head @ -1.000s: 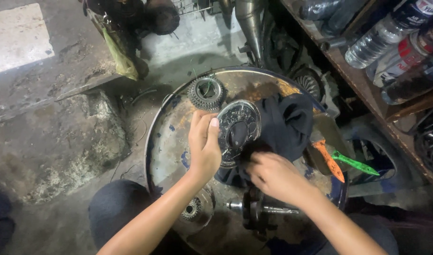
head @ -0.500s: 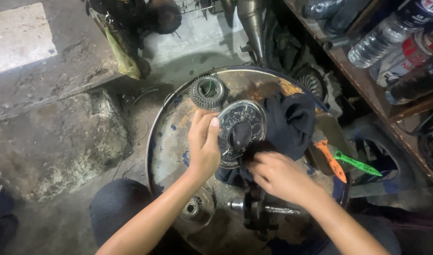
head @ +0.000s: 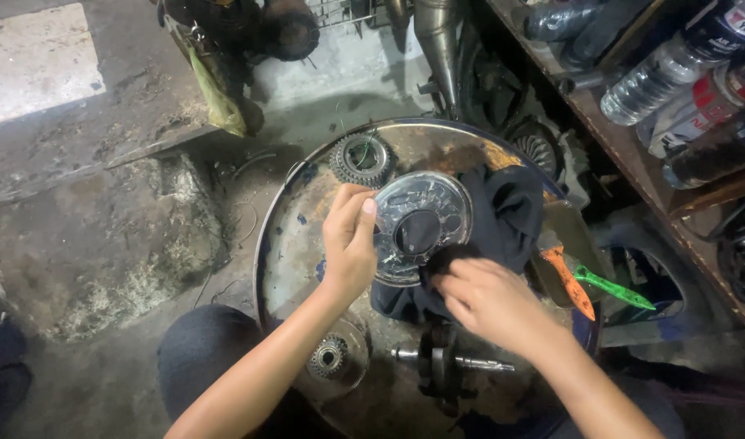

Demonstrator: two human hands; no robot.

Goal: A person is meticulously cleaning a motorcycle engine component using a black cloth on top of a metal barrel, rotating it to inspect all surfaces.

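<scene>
Both forearms are bare with no sleeves, gloves or rings, and dark trousers cover the knee (head: 206, 349).

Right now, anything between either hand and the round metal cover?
Left hand grips the round metal cover directly at its left edge. Right hand presses a dark cloth against the cover, so only the cloth lies between.

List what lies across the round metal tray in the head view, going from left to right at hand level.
Left hand → round metal disc it holds → dark cloth → orange-handled tool → green-handled tool. The right hand overlaps the disc and cloth, so it is left out.
</scene>
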